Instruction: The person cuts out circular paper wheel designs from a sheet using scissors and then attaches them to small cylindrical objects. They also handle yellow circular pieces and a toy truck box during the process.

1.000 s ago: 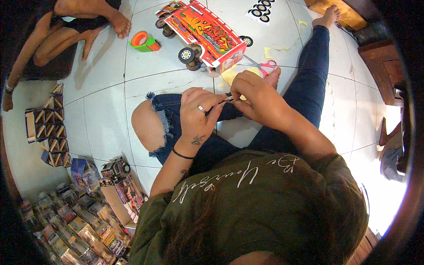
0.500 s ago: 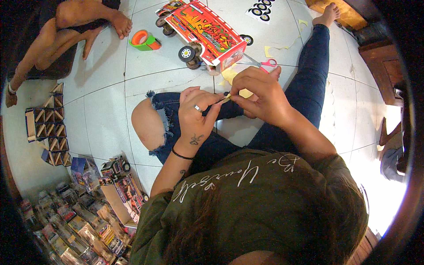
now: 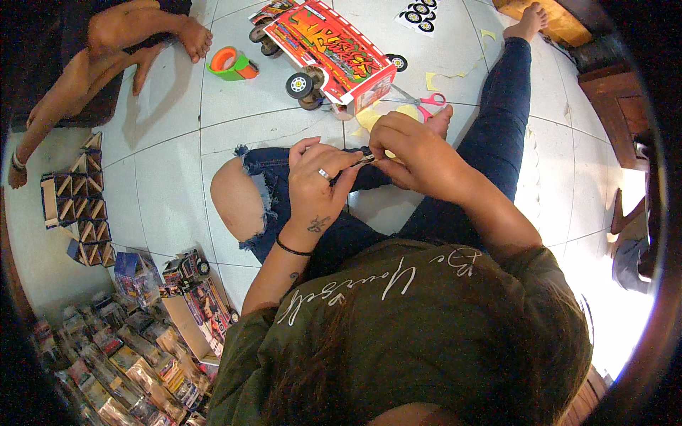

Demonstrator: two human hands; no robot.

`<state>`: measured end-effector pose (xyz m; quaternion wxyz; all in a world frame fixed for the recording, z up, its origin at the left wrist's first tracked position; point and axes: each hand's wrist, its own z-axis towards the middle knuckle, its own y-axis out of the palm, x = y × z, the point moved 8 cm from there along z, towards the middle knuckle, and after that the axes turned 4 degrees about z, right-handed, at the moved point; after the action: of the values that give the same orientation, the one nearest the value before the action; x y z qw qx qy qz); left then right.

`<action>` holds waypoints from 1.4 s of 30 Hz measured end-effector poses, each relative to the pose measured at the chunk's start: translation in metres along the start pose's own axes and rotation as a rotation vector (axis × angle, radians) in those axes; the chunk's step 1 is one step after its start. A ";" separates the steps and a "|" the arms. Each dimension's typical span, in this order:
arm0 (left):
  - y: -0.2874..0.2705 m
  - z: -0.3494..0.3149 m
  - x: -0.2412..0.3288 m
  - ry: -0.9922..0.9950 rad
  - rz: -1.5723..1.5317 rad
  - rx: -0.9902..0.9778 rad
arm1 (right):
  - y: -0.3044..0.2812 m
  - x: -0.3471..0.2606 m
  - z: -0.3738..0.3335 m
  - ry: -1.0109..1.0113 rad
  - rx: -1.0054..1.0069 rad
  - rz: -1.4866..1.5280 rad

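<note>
My left hand, a ring on one finger, pinches a small dark-and-pale sticker above my bent leg. On its other side my right hand closes thumb and fingertips at the sticker's edge, hiding much of it. Just beyond the hands a red toy truck lies tipped on its side, with black wheels turned toward me. Scissors with pink handles rest partly behind my right hand. Pale yellow paper scraps lie by the truck's near end.
A sheet of printed wheels lies at the far side. Left of the truck stands a green-and-orange tape roll. Another person's foot is at the upper left. Wooden frames, a boxy toy truck and several wrapped packages crowd the left.
The sticker has turned between my fingers, showing more of its dark, patterned side and less yellow. My right hand has shifted slightly; the scissors and truck stay put.
</note>
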<state>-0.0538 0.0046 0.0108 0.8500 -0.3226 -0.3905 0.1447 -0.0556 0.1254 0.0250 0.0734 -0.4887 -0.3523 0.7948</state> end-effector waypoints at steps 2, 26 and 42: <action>0.000 0.000 -0.003 -0.028 -0.049 0.010 | -0.004 -0.002 -0.001 -0.011 0.049 -0.031; 0.024 -0.004 -0.072 -0.882 -0.810 -0.028 | 0.011 0.004 -0.005 -0.245 0.213 -0.273; -0.058 0.025 -0.057 0.112 0.773 0.487 | 0.074 0.073 0.102 0.660 0.229 0.969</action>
<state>-0.1107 -0.0566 0.0290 0.8046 -0.2427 -0.1496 0.5209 -0.1609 0.0546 -0.0466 -0.1398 -0.8038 0.0402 0.5768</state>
